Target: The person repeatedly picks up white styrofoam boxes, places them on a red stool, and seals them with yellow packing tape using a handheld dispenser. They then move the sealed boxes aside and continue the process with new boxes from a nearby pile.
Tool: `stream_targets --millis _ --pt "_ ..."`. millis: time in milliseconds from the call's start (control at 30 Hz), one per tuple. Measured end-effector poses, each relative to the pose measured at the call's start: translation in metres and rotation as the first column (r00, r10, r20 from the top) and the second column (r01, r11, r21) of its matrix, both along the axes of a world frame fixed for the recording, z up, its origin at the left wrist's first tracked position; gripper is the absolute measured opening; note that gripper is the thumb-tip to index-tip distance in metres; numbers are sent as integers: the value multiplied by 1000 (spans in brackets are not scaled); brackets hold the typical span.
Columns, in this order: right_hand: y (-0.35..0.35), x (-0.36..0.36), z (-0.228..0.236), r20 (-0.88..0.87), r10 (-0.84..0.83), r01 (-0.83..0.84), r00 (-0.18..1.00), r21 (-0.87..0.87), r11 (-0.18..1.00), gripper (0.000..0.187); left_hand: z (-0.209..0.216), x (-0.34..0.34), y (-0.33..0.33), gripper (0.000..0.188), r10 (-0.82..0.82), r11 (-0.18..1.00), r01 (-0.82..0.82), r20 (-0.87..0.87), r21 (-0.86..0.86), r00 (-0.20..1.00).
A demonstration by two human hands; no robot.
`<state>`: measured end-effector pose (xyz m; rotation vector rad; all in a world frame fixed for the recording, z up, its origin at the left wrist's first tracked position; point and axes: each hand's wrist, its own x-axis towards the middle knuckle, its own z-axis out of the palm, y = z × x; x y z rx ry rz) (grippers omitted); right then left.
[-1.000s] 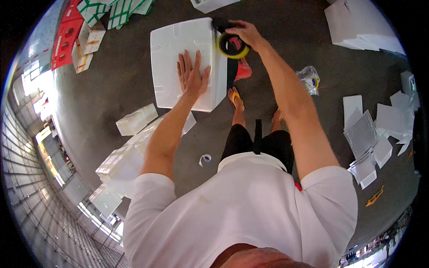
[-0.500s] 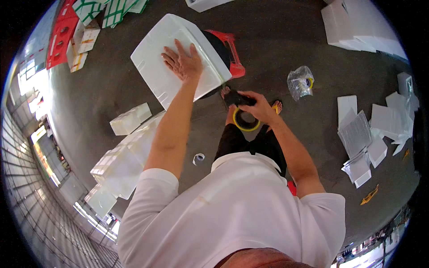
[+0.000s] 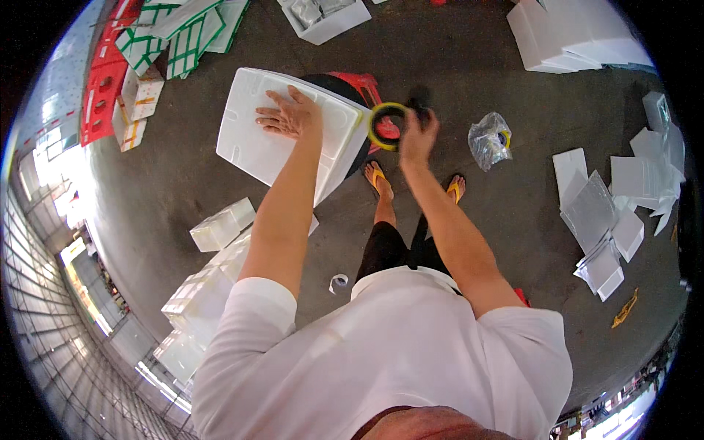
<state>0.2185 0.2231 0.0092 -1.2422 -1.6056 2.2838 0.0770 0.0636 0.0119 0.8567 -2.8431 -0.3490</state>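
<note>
A white foam box point(image 3: 258, 147) rests on a dark round top over a red stool point(image 3: 359, 86). My left hand point(image 3: 288, 115) lies on the box's upper face with its fingers spread. Just off the right edge of the box, my right hand point(image 3: 419, 139) grips a black tape dispenser point(image 3: 419, 104), partly blurred. Its yellow-edged tape roll point(image 3: 375, 132) faces the box corner. Whether tape runs from the roll to the box, I cannot tell.
On the floor to the right lie a clear plastic bag point(image 3: 488, 143) and a pile of white foam sheets point(image 3: 634, 180). Stacked foam boxes point(image 3: 198, 297) stand at left, near a white tape roll point(image 3: 339, 281). An open foam box point(image 3: 334, 28) stands at the far side.
My right hand has moved away from my body with the tape dispenser, up beside the box's right edge. The box appears turned slightly, and my left hand stays flat on it.
</note>
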Motion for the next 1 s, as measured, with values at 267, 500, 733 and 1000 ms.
stream_targets --millis 267,500,733,1000 --pt "-63 29 7 -76 158 -148 985 118 982 58 -14 -2 -22 63 21 996 -22 -20 -87 1000" --pt "-6 -56 -10 -301 20 3 953 78 997 58 -5 19 -25 58 -211 974 202 -80 -103 974" --pt "-81 -198 -14 -344 143 6 928 399 917 62 3 56 -43 55 -535 845 532 -97 -55 839" --pt "-7 -145 -50 -308 545 -507 780 201 839 60 -11 35 -31 55 -374 926 365 -115 -91 920"
